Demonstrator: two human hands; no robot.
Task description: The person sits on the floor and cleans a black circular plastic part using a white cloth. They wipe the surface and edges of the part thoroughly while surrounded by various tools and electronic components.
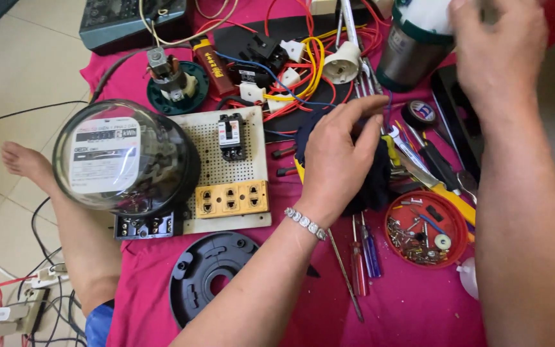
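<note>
My left hand [335,154], with a bracelet at the wrist, lies over a dark blue cloth [375,186] in the middle of the pink mat [412,308], fingers curled into the cloth. Its top finger reaches toward a thin blue wire [388,103]. My right hand [497,48] is raised at the top right, blurred, beside the white top of a steel tumbler [406,51]. The fingers of that hand are hidden.
A glass-domed electric meter [123,160] sits at left beside a perforated board [210,170] with a breaker [231,135] and yellow sockets [231,198]. A black round plate [207,270], screwdrivers [361,257], a red lid of screws [425,231], tape [419,112] and tangled wires [303,71] surround them.
</note>
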